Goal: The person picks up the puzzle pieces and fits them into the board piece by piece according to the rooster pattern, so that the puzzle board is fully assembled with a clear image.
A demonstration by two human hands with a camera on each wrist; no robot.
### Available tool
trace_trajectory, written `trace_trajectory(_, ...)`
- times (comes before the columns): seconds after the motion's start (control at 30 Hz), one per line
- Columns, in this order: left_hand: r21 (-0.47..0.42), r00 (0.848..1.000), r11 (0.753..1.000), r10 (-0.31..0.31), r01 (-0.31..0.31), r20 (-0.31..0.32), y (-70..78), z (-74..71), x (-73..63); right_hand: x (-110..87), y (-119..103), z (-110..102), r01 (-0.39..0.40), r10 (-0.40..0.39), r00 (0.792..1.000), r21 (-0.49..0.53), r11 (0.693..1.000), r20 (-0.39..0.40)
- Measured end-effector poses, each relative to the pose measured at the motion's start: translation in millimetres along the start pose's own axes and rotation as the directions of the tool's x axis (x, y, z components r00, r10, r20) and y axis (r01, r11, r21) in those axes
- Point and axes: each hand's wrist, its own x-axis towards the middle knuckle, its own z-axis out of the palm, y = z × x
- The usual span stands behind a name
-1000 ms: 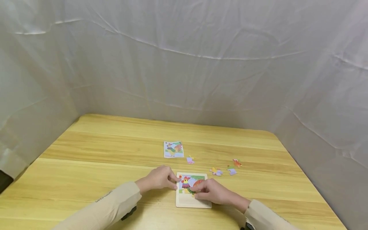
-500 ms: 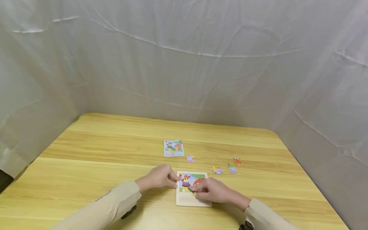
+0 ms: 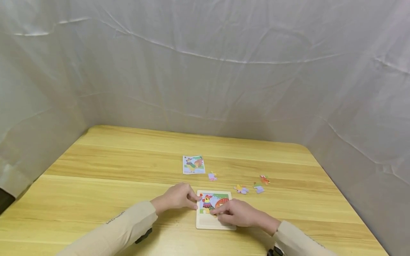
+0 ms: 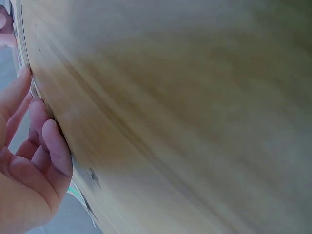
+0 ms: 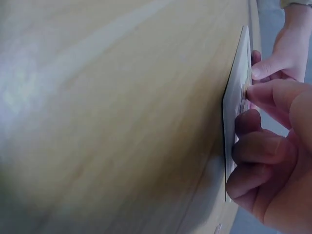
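Observation:
A square puzzle board (image 3: 209, 225) with a pale raised border lies on the table, its upper part filled with a rooster picture (image 3: 207, 201). My left hand (image 3: 178, 196) holds the board's left border, thumb at the rim and other fingers curled beside it. Over the middle of the board is my right hand (image 3: 239, 212), its thumb and index finger pinching a small puzzle piece (image 5: 244, 91) low against the board. Most of that piece is hidden by the fingers. The lower strip of the board shows bare backing.
Behind the board lies a printed rooster card (image 3: 193, 165), with a loose puzzle piece (image 3: 212, 176) beside it. More loose pieces, one yellow and lilac (image 3: 241, 189), one green and lilac (image 3: 258, 188) and one red (image 3: 264, 179), lie to the right. Grey cloth (image 3: 205, 89) surrounds the table.
My right index fingertip has shifted slightly to the left and down on the board. My left hand and the board keep their places.

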Motion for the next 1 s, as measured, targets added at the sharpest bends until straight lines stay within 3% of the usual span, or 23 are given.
trace_trajectory(0.17,-0.005,1.000,1.000,0.002,-0.002,0.000,1.1,0.1,0.0,-0.9,-2.5,1.6,-0.001,-0.001,1.000,-0.079,0.997,-0.025)
trace_trajectory(0.47,0.015,1.000,1.000,0.005,-0.005,-0.003,0.8,-0.6,0.2,-4.1,-0.6,-0.5,0.055,-0.054,0.998,0.021,0.998,-0.012)
trace_trajectory(0.63,-0.002,1.000,1.000,-0.005,0.005,0.002,1.0,0.4,-0.1,-6.8,2.8,-3.5,0.042,-0.040,0.999,0.096,0.995,-0.023)
trace_trajectory(1.0,-0.014,1.000,1.000,0.001,-0.001,0.006,0.1,0.5,-0.8,-8.6,6.7,-3.6,0.008,-0.005,0.998,0.055,0.998,-0.056)
